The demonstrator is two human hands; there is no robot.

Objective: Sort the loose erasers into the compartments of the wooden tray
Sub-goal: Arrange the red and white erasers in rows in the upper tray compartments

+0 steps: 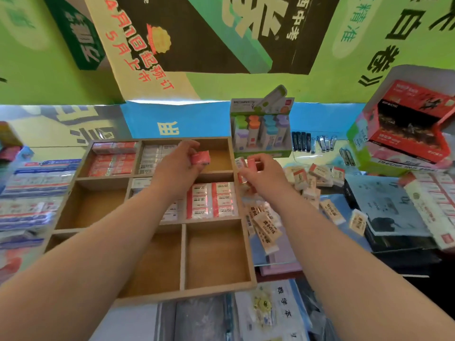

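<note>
The left hand (177,161) is curled, thumb and fingertips pinching a small pink-wrapped block eraser (200,157) that sticks out to the right of the fingers. Directly beneath and beyond those fingers lies the far right compartment of the shallow light-brown wooden tray (182,257), its brown floor showing. To the left of the fingers, partly hidden by the hand, a compartment holds white paper-sleeved erasers (151,156), and further left another holds red-wrapped erasers (110,159). Nearer the wrist, below the fingers, rows of white-and-red sleeved erasers (211,200) fill the middle right compartment. The right hand (261,173) is also curled, its fingers closed round a pink-red block eraser (251,164); whether it holds more than one is unclear through the blur. It sits just beside the tray's right wall, outside it, close to the left fingertips but apart from them. To the right of and below the right fingers, a heap of loose cream-wrapped erasers (266,227) is scattered on the counter. Beyond the right fingers stands a green cardboard display box of pastel-capped sticks (261,134).
</note>
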